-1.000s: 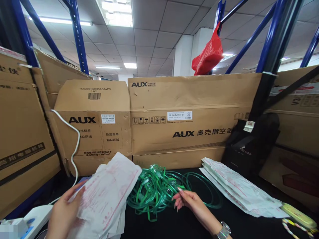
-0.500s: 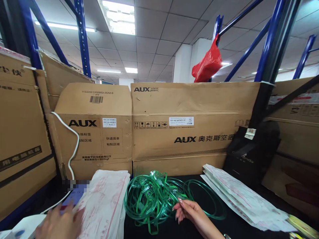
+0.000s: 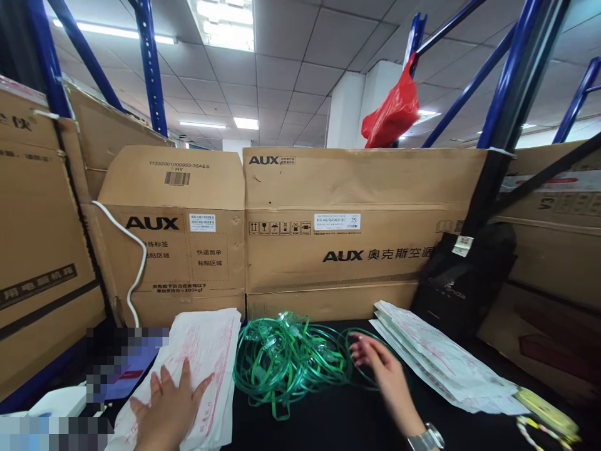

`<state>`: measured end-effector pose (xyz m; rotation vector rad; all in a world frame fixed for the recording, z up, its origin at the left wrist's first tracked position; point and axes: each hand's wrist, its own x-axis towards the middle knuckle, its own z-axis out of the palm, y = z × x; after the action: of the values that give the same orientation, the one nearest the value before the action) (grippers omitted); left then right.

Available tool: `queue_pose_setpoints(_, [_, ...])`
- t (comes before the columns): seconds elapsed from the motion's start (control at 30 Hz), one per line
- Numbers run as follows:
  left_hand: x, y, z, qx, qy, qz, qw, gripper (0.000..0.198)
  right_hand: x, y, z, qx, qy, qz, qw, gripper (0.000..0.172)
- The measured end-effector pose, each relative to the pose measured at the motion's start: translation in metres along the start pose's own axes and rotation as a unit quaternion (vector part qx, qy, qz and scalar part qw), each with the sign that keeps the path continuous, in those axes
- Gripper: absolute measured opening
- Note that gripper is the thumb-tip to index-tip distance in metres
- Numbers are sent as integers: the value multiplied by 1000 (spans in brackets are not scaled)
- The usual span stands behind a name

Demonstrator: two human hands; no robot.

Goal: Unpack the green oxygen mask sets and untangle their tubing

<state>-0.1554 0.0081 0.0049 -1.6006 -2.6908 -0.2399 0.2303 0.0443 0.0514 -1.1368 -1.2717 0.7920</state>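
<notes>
White packets (image 3: 206, 341), contents hidden, under left hand (image 3: 169, 404), beside green tubing (image 3: 286, 363)

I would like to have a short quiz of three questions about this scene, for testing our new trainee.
1. What lies beneath the spread fingers of the left hand?
2. True or false: the red plastic bag hangs from the blue metal rack.
3. The right hand is nearest to: A) the black fabric bag; B) the coiled green see-through tubing; C) the white cable.

Key: 1. Flat white packets with red print; 2. True; 3. B.
</notes>
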Motion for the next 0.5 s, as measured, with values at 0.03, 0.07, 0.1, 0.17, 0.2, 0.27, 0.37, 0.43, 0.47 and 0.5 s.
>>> queue_pose_setpoints(0.03, [1, 0, -1, -4, 25, 15, 1000, 71, 3, -2, -12, -72, 91, -58, 992, 44])
queue_pose_setpoints(0.07, [3, 1, -2, -16, 55, 35, 998, 66, 6, -3, -25, -160, 184, -113, 963, 44])
queue_pose_setpoints(0.1, [5, 1, -4, -38, 87, 55, 994, 62, 8, -5, -38, -244, 269, -141, 921, 45])
queue_pose_setpoints(0.17, [8, 2, -8, -109, 144, 101, 978, 55, 9, -6, -62, -352, 404, -128, 834, 47])
queue_pose_setpoints(0.2, [8, 3, -11, -153, 163, 132, 966, 52, 10, -6, -73, -373, 448, -103, 806, 50])
queue_pose_setpoints(0.27, [7, 5, -16, -234, 182, 200, 934, 46, 11, -3, -92, -363, 478, -33, 799, 61])
queue_pose_setpoints(0.37, [1, 8, -24, -286, 186, 287, 895, 36, 16, 6, -114, -237, 451, 133, 850, 77])
queue_pose_setpoints(0.43, [-3, 11, -26, -289, 184, 321, 883, 32, 20, 14, -124, -139, 467, 207, 848, 83])
queue_pose_setpoints(0.47, [-5, 12, -27, -288, 183, 335, 878, 31, 21, 18, -127, -100, 487, 217, 840, 86])
queue_pose_setpoints(0.5, [-6, 13, -28, -288, 183, 346, 874, 31, 22, 23, -129, -72, 509, 209, 832, 89])
